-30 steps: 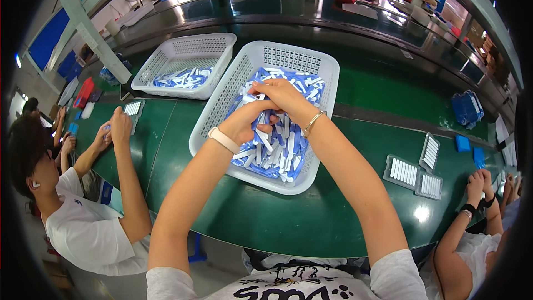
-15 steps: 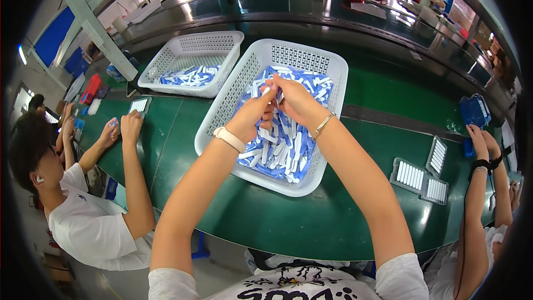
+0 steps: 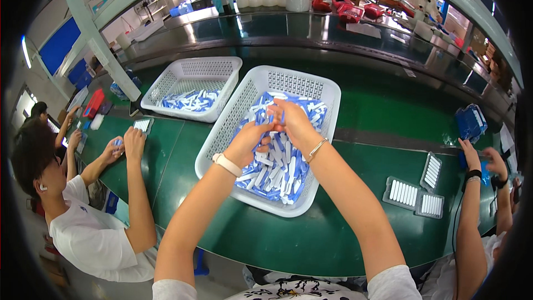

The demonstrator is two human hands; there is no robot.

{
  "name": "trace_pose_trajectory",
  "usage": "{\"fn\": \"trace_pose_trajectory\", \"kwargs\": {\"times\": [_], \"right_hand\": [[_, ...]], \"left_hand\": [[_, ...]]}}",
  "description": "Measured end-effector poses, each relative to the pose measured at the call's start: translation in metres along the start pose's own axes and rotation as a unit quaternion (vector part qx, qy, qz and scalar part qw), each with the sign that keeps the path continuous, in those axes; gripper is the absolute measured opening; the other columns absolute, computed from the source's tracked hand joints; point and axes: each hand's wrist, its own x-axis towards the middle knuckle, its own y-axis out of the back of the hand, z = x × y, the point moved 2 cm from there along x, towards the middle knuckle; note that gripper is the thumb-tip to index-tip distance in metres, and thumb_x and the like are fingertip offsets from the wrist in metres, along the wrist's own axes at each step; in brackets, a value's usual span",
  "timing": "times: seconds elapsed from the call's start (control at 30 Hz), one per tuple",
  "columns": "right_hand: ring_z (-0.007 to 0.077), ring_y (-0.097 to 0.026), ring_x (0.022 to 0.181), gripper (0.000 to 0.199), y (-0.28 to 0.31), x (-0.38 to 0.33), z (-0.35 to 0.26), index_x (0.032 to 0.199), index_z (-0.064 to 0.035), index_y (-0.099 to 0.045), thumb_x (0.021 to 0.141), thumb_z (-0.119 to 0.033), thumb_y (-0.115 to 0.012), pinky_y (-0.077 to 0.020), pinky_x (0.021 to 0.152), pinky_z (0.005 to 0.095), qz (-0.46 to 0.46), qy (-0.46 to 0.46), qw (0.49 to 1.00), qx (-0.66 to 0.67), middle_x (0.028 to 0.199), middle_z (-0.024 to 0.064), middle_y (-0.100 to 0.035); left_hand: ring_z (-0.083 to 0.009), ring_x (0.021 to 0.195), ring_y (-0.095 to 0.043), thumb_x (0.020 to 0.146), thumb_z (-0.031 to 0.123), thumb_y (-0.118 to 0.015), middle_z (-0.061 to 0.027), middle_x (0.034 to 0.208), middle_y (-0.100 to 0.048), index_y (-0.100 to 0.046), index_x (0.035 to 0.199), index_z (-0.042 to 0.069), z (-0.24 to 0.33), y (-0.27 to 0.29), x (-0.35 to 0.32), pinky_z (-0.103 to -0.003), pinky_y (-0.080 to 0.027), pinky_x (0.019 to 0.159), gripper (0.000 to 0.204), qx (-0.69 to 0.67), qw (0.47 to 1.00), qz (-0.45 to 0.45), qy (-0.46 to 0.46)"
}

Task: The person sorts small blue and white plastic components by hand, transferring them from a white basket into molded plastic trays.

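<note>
A white perforated basket [image 3: 206, 158] stands in front of me, heaped with small, slim blue and white plastic pieces [image 3: 280, 172]. My left hand [image 3: 248, 143] is over the heap, its fingers curled and its thumb reaching toward my right hand. Close against it, my right hand [image 3: 297, 126] is bent inward with its fingers pinched. A bit of blue, apparently one of the slim plastic pieces, shows between the right fingers. What the left fingers hold is mostly hidden behind the thumb and knuckles.
Left of my basket sits a second white basket [image 3: 149, 100] with fewer pieces. Clear trays [image 3: 401, 191] of white sticks lie to the right on the green table [image 3: 250, 239]. Co-workers flank me: one person [image 3: 91, 233] at left, another person's hands [image 3: 472, 158] beside a blue packet at right.
The view has tilted up, so the baskets and table sit lower in it. My hands stay together over the heap, their fingers slightly shifted. At right, a co-worker's hands have moved apart.
</note>
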Motion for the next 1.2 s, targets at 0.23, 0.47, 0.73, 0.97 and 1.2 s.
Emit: {"fn": "trace_pose_trajectory", "kwargs": {"times": [0.23,0.47,0.73,0.97,1.2], "right_hand": [[0.011,-0.04,0.065,0.065,-0.014,-0.012,0.0,0.126,0.0007,-0.048,0.096,-0.056,-0.037,-0.039,0.062,0.0228,-0.109,-0.062,0.99,-0.062,0.084,0.0031,-0.054],[0.0192,-0.054,0.077,0.083,-0.02,-0.016,-0.007,0.141,-0.0001,-0.034,0.091,-0.067,-0.034,-0.0481,0.079,0.0351,-0.115,-0.106,0.987,0.035,0.087,0.0066,-0.051],[0.0116,-0.066,0.069,0.028,-0.017,-0.026,-0.003,0.101,0.0003,-0.066,0.089,-0.024,-0.063,-0.0496,0.055,0.0186,-0.226,-0.097,0.942,-0.226,0.086,0.0085,-0.067],[0.013,-0.066,0.068,0.022,-0.008,-0.022,-0.02,0.094,0.0028,-0.066,0.089,-0.018,-0.062,-0.0495,0.058,0.0229,-0.012,0.201,0.956,-0.215,0.078,0.0083,-0.068],[0.0236,-0.066,0.07,0.016,-0.046,-0.047,-0.022,0.08,0.0005,-0.066,0.083,-0.015,-0.067,-0.0485,0.061,0.0309,0.066,0.351,0.878,-0.319,0.079,0.0136,-0.066]], "left_hand": [[-0.0041,0.056,-0.037,0.09,0.014,-0.051,0.001,0.075,-0.046,-0.051,0.088,0.006,0.002,-0.001,-0.003,-0.019,-0.024,0.042,0.009,-0.026,0.997,-0.063,0.024],[-0.003,0.046,-0.031,0.095,0.03,-0.054,0.0055,0.06,-0.037,-0.05,0.082,0.008,0.003,0.005,0.004,-0.018,-0.022,0.039,0.026,-0.13,0.99,-0.045,-0.031],[-0.0053,0.048,-0.036,0.091,0.018,-0.057,-0.0011,0.073,-0.048,-0.044,0.082,0.009,0.006,0.036,0.006,-0.02,-0.026,0.037,0.018,-0.37,0.918,0.086,-0.114],[-0.0035,0.048,-0.037,0.089,0.017,-0.06,0.0025,0.073,-0.052,-0.048,0.091,0.009,0.009,0.044,0.011,-0.019,-0.025,0.038,0.014,-0.318,0.936,0.073,-0.131],[-0.0067,0.058,-0.038,0.096,0.05,-0.045,0.0023,0.071,-0.044,-0.054,0.089,0.011,-0.004,0.024,0.013,-0.022,-0.024,0.045,0.041,-0.148,0.985,0.066,-0.058]]}}
